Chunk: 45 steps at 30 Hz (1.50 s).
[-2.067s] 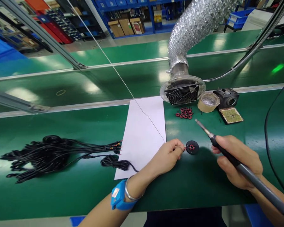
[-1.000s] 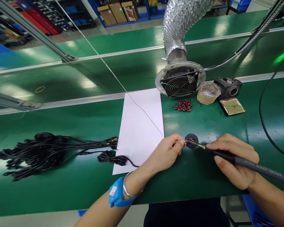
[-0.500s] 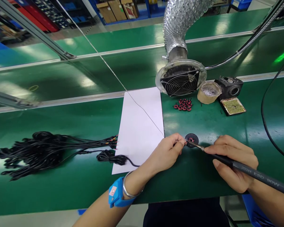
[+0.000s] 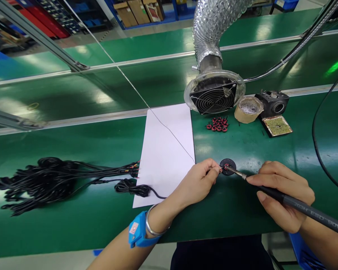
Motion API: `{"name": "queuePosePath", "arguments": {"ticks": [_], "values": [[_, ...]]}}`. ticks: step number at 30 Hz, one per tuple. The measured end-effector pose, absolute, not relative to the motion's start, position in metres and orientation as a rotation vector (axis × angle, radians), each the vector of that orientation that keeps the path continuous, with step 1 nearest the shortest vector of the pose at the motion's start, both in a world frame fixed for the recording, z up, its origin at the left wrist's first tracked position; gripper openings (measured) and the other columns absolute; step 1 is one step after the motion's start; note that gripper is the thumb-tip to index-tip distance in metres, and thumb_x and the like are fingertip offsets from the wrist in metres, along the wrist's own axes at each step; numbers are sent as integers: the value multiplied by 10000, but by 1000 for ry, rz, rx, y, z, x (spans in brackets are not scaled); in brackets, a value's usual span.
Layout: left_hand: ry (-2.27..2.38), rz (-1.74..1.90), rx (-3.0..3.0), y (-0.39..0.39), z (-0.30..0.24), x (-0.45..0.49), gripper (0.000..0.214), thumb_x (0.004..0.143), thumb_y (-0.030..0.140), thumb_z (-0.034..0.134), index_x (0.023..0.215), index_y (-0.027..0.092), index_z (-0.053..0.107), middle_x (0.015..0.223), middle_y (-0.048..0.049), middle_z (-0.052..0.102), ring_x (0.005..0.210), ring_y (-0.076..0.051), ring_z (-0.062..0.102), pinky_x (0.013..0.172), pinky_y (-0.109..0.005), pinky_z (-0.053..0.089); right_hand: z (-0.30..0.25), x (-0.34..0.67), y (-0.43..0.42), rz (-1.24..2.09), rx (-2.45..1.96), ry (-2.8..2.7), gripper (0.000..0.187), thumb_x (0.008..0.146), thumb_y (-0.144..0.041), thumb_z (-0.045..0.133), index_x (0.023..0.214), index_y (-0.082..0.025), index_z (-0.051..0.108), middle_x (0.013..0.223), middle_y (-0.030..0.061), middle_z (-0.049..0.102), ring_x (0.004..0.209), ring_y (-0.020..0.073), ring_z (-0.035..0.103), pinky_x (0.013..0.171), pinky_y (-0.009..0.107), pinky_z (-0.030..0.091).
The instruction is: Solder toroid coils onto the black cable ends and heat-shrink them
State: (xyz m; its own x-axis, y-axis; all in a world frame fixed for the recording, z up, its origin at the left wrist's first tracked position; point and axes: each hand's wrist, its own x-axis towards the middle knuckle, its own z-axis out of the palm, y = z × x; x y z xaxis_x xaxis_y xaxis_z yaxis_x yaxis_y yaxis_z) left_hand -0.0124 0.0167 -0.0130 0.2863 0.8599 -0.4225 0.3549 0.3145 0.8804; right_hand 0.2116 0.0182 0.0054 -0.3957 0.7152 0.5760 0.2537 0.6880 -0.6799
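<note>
My right hand [image 4: 287, 195] grips a soldering iron [image 4: 304, 207] like a pen. The iron's metal tip reaches a small red-and-black ring part seated on a round black disc [image 4: 231, 163]. At the disc's left edge, my left hand [image 4: 201, 180] is closed in a pinch on thin wire ends; a solder wire [image 4: 180, 141] also runs down toward these fingers from the upper left. A black cable [image 4: 133, 187] lies coiled beside the left forearm and leads under it. A blue wrist strap [image 4: 142, 229] and a metal bangle are on the left wrist.
White paper [image 4: 166, 150] lies left of the hands, with a bundle of black cables [image 4: 56, 180] beyond it. Above hangs a fume extractor [image 4: 215, 97]. Several red-and-black rings [image 4: 217, 124], a tape roll [image 4: 248, 108] and an iron stand with sponge [image 4: 277, 126] sit behind the disc.
My right hand has shifted slightly right and down with the soldering iron, and its tip has moved a little to the right on the disc. My left hand has stayed in place.
</note>
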Motion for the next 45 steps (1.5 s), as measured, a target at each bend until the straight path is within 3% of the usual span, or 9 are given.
{"name": "queuePosePath", "arguments": {"ticks": [12, 20, 26, 32, 38, 45], "values": [[1296, 479, 1247, 17, -11, -12, 251, 958, 368, 418, 796, 200, 511, 664, 44, 498, 597, -115, 413, 586, -254, 330, 5, 210, 19, 619, -742, -1939, 309, 758, -94, 539, 1018, -158, 694, 780, 60, 609, 625, 158, 589, 526, 303, 494], [1288, 499, 1256, 19, -13, -12, 313, 971, 375, 396, 764, 184, 530, 664, 23, 515, 610, -120, 407, 600, -257, 331, 3, 209, 22, 451, -748, -1892, 330, 796, -106, 569, 1097, -182, 680, 819, 60, 612, 674, 170, 584, 531, 305, 485], [1255, 499, 1219, 20, -12, -15, 296, 969, 379, 391, 788, 183, 521, 641, 35, 491, 570, -111, 376, 565, -250, 311, 0, 202, 30, 590, -807, -1915, 452, 884, -66, 564, 1309, -221, 573, 762, 5, 652, 594, 110, 596, 539, 235, 507], [1229, 499, 1350, 16, -10, -16, 300, 987, 370, 394, 760, 193, 480, 684, 34, 490, 620, -115, 432, 611, -260, 354, -10, 184, 50, 556, -716, -2234, 224, 911, -88, 541, 1071, -212, 638, 807, -3, 668, 651, 98, 611, 612, 210, 493], [1283, 492, 1449, 12, 0, -14, 269, 1001, 332, 367, 795, 203, 482, 739, 21, 553, 680, -135, 503, 653, -279, 392, -21, 179, 53, 480, -655, -2331, 245, 911, -91, 495, 1092, -218, 599, 750, -20, 599, 646, 106, 559, 610, 219, 451], [1333, 495, 1503, 12, -1, -12, 250, 999, 323, 368, 805, 207, 473, 704, 35, 529, 635, -129, 494, 612, -270, 379, -21, 178, 48, 467, -694, -2305, 306, 894, -81, 494, 1167, -206, 552, 821, -5, 638, 669, 109, 573, 653, 229, 500]]}}
